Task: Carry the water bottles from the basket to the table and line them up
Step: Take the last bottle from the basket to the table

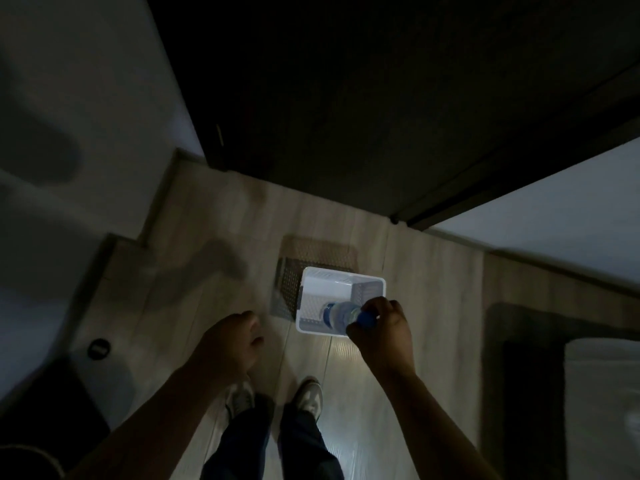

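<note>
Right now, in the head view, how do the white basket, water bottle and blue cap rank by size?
1. white basket, largest
2. water bottle, partly hidden by the right hand
3. blue cap, smallest

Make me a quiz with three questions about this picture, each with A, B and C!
1. Where does the basket stand? A. on the floor B. on a chair C. on a shelf
2. What colour is the cap of the bottle? A. red B. blue C. yellow
3. What does the left hand hold? A. a cup B. the basket C. nothing
Answers: 1 A, it sits on the pale floor ahead of the shoes. 2 B, the blue shows at the right hand, which grips it. 3 C, its fingers curl loosely round nothing.
</note>
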`<action>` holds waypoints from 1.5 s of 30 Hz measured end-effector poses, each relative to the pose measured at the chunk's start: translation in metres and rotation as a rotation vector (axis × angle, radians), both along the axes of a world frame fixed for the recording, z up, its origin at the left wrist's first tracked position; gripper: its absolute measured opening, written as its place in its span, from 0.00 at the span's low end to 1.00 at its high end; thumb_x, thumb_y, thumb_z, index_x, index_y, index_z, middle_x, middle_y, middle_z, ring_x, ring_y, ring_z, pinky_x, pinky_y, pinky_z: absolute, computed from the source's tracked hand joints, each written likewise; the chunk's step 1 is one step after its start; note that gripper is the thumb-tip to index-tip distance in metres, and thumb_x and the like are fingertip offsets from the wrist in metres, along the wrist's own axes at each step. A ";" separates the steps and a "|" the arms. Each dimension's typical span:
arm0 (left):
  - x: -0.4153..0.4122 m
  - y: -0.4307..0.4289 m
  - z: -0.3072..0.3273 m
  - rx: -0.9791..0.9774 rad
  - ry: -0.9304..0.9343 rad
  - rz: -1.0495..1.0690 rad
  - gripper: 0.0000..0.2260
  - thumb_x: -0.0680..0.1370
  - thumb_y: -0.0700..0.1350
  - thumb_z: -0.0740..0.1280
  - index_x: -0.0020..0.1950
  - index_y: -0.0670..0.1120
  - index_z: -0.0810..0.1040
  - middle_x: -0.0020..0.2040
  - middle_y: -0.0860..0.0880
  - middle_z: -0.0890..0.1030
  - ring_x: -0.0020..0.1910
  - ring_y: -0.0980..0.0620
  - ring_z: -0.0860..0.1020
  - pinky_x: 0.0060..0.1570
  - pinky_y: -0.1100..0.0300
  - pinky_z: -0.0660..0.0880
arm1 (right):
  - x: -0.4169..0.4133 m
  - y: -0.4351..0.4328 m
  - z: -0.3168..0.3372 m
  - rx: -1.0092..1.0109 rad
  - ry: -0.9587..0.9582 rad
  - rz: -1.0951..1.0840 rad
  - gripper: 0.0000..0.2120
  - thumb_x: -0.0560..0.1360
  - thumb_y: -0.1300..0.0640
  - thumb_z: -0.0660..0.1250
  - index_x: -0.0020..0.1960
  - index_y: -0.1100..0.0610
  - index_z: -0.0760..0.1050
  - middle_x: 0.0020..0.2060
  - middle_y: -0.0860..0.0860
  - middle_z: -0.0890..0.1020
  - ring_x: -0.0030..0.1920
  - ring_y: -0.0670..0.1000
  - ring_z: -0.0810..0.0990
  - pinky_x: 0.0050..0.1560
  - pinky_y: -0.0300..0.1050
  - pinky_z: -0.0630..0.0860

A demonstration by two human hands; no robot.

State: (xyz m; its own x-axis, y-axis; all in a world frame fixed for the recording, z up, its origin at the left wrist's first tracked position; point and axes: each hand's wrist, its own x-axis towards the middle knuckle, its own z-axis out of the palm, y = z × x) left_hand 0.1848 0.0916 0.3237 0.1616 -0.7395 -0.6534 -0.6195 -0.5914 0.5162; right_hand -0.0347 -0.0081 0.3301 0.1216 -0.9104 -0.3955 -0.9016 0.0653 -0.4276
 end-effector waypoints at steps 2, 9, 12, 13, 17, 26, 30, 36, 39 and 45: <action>0.000 0.003 0.034 0.025 0.022 0.018 0.12 0.79 0.48 0.63 0.58 0.43 0.73 0.58 0.46 0.78 0.58 0.50 0.76 0.56 0.58 0.72 | 0.002 0.004 0.041 -0.027 -0.059 0.007 0.18 0.67 0.57 0.75 0.54 0.55 0.75 0.52 0.49 0.75 0.46 0.46 0.75 0.44 0.37 0.76; -0.001 0.036 0.138 -0.148 0.122 0.255 0.03 0.77 0.46 0.66 0.49 0.49 0.77 0.48 0.51 0.81 0.47 0.57 0.79 0.51 0.57 0.75 | 0.009 0.023 0.175 -0.215 -0.236 0.089 0.17 0.67 0.57 0.74 0.52 0.47 0.73 0.48 0.43 0.75 0.45 0.43 0.78 0.42 0.32 0.76; 0.010 0.044 0.176 -0.254 0.101 0.304 0.02 0.76 0.44 0.68 0.47 0.51 0.78 0.47 0.53 0.82 0.46 0.57 0.79 0.52 0.55 0.77 | 0.017 0.027 0.229 -0.287 -0.274 0.126 0.17 0.68 0.53 0.73 0.52 0.42 0.69 0.49 0.42 0.75 0.45 0.40 0.76 0.43 0.32 0.74; 0.014 0.045 0.188 -0.277 0.086 0.301 0.02 0.75 0.44 0.68 0.46 0.50 0.78 0.46 0.53 0.82 0.46 0.56 0.80 0.52 0.54 0.78 | 0.019 0.027 0.247 -0.315 -0.296 0.129 0.17 0.69 0.52 0.72 0.52 0.41 0.69 0.49 0.41 0.74 0.45 0.40 0.76 0.42 0.32 0.74; 0.024 0.043 0.236 -0.392 0.044 0.294 0.05 0.74 0.45 0.69 0.45 0.55 0.77 0.46 0.53 0.82 0.46 0.55 0.80 0.52 0.55 0.77 | 0.028 0.029 0.316 -0.413 -0.412 0.143 0.17 0.70 0.54 0.72 0.52 0.40 0.68 0.49 0.40 0.74 0.45 0.38 0.76 0.38 0.30 0.72; 0.037 0.018 0.345 -0.653 -0.016 0.409 0.13 0.74 0.50 0.68 0.56 0.46 0.79 0.53 0.50 0.81 0.52 0.55 0.79 0.58 0.62 0.74 | 0.058 -0.002 0.420 -0.480 -0.726 0.294 0.17 0.68 0.54 0.71 0.52 0.40 0.72 0.51 0.41 0.77 0.51 0.32 0.75 0.38 0.30 0.76; 0.033 0.013 0.387 -0.792 -0.129 0.506 0.06 0.76 0.42 0.68 0.52 0.48 0.79 0.49 0.55 0.81 0.48 0.60 0.79 0.48 0.76 0.71 | 0.071 -0.015 0.459 -0.517 -0.885 0.401 0.16 0.67 0.55 0.72 0.51 0.40 0.73 0.48 0.41 0.78 0.51 0.33 0.77 0.43 0.23 0.74; 0.016 0.034 0.415 -0.818 -0.312 0.648 0.05 0.75 0.46 0.69 0.50 0.52 0.80 0.45 0.58 0.82 0.46 0.62 0.80 0.51 0.64 0.77 | 0.089 -0.024 0.495 -0.480 -1.079 0.538 0.17 0.63 0.50 0.71 0.51 0.43 0.76 0.43 0.41 0.80 0.46 0.38 0.80 0.42 0.29 0.77; 0.009 0.052 0.423 -0.796 -0.444 0.715 0.05 0.75 0.51 0.68 0.50 0.54 0.79 0.46 0.57 0.81 0.46 0.61 0.79 0.48 0.63 0.76 | 0.100 -0.025 0.501 -0.418 -1.146 0.626 0.16 0.63 0.53 0.73 0.50 0.45 0.78 0.40 0.42 0.81 0.42 0.40 0.81 0.40 0.29 0.77; -0.010 0.105 0.442 -0.760 -0.509 0.913 0.06 0.76 0.47 0.68 0.52 0.53 0.79 0.49 0.59 0.81 0.49 0.62 0.80 0.52 0.61 0.78 | 0.121 0.003 0.506 -0.335 -1.215 0.820 0.16 0.63 0.54 0.74 0.50 0.48 0.80 0.39 0.45 0.82 0.38 0.46 0.81 0.39 0.33 0.78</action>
State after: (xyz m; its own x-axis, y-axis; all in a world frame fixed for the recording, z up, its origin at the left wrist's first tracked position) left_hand 0.1750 0.1963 0.7657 0.9072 -0.3876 0.1634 -0.3742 -0.5662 0.7345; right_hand 0.0866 -0.0046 0.8361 0.7202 -0.4544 0.5243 0.2661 -0.5169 -0.8136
